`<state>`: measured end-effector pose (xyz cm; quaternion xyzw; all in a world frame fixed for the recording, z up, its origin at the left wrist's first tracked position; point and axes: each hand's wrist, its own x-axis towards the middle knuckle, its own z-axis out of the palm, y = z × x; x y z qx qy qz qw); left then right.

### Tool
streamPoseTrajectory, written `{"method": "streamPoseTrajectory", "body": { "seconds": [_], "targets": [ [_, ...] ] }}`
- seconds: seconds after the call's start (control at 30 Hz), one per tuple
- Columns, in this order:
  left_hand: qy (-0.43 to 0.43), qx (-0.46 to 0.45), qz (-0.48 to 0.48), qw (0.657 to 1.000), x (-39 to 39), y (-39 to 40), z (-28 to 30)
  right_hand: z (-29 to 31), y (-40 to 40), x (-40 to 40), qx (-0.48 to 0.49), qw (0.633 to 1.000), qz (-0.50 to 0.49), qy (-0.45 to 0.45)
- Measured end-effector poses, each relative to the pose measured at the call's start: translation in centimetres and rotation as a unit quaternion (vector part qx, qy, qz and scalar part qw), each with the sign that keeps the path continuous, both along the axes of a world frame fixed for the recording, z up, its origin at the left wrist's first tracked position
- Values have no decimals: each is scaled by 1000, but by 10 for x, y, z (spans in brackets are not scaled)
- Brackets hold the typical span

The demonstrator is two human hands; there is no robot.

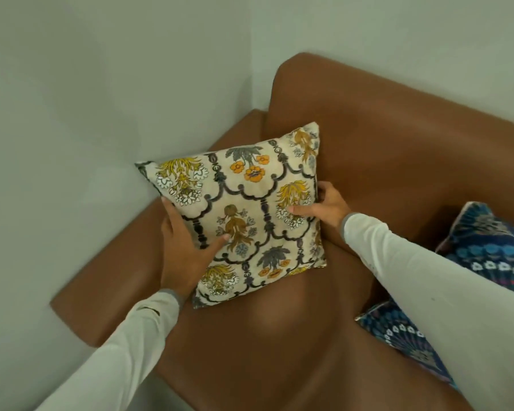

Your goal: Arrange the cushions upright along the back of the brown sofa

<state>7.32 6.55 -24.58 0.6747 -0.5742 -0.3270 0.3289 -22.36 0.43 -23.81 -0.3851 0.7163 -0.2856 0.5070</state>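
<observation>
Floral cushion point(250, 212) gripped at both side edges by left hand point(184, 247) and right hand point(324, 207), tilted at brown sofa point(398, 149) corner, apparently near backrest. Blue cushions point(487, 250) lying flat alongside, not yet stood upright.

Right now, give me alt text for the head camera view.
Both hands grip a cream floral cushion, left hand and right hand on its side edges, at the brown sofa corner. A blue patterned cushion lies at right.
</observation>
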Motion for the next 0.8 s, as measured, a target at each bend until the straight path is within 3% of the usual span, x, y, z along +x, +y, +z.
{"method": "streamPoseTrajectory", "body": {
  "seconds": [0.13,0.3,0.57,0.73,0.8],
  "targets": [
    [6,-42,-19,999,-5,-13,-11,-2,-2,6,-29,997,-42,-52],
    [24,-70,-70,995,-17,-33,-11,-3,16,-23,-103,989,-89,-55],
    [-20,-78,-21,997,-13,-21,-8,-11,18,-11,-101,991,-40,-77],
    [-54,-80,-29,995,-15,-21,-8,-10,20,-4,-113,992,-34,-38],
    [-150,-116,-19,982,-19,-20,-5,-3,27,-3,-118,992,-8,51]
  ]
}}
